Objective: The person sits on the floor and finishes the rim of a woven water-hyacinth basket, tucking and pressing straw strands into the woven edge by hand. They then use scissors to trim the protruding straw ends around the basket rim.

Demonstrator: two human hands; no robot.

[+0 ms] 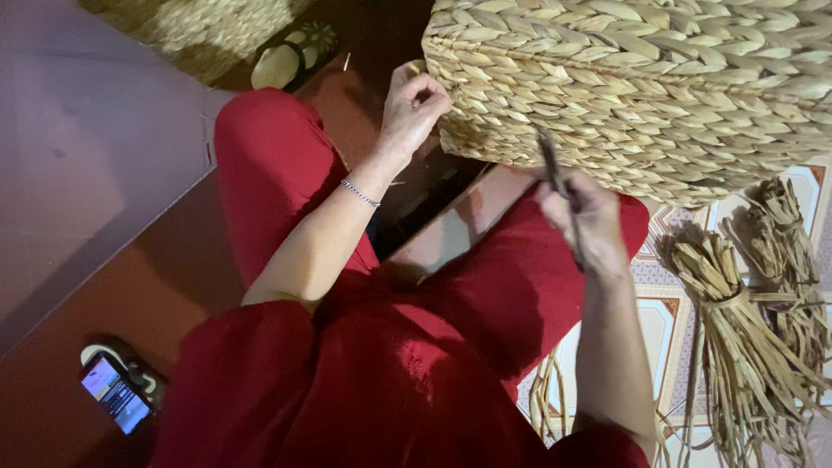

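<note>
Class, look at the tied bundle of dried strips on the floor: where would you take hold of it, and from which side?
Grip the bundle of dried strips at its tied waist, coming from above. The binding narrows it there, while the loose ends fan out below.

A seated person's knees meet the woven basket (pixel 641 78), which stands on the floor directly ahead. The left hand (pixel 414 106) grips the basket's near left corner; the right hand (pixel 582 217), holding a thin tool (pixel 559 186), touches its lower edge. Bundles of straw (pixel 737 321) lie right of the basket, beside the right knee. A sandal (pixel 290 59) lies left of the basket, a phone (pixel 115 394) far to its near left.
</note>
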